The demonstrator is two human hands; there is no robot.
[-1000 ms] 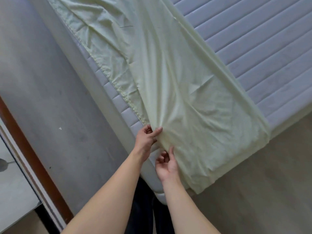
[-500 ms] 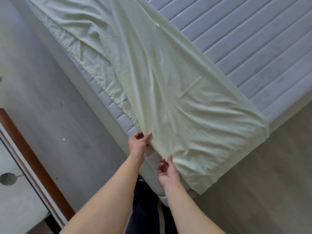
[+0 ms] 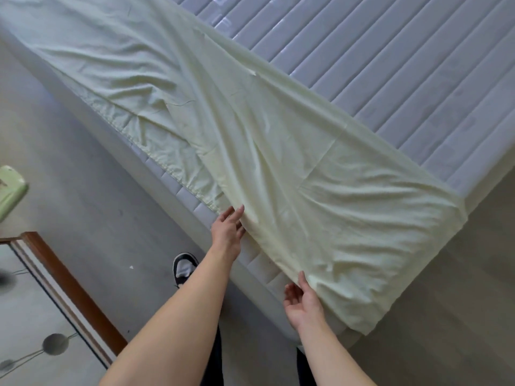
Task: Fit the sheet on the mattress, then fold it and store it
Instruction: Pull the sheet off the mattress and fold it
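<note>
Right hand: the right hand is nearest, low and right of centre, at the near corner of the mattress. Its fingers reach up to the lower edge of the sheet and the fingertips lie against the cloth or just under it. Whether they pinch the edge I cannot tell.
Left hand: the left hand is a little farther and to the left, at the mattress's left side. Its fingers are fairly straight and lie along the sheet's edge, the tips tucked behind the cloth; a firm grasp is not plain.
Shoe: a black and white shoe stands on the floor just left of the left forearm, close to the mattress side.
Floor: a grey floor fills the left side; a paler floor shows at the right.
Wooden frame: a brown wooden frame edges a glass panel at the near left corner.
Green object: a blurred pale green object sits at the far left edge.
Sheet: the pale yellow-green sheet is draped over the near corner of the mattress and runs along its left side to the far left. Its gathered elastic hem hangs over the quilted side wall, and the cloth is creased between the two hands.
Mattress: the grey-white mattress, quilted in long bands, lies bare at the far right, uncovered beyond the sheet's straight edge.
</note>
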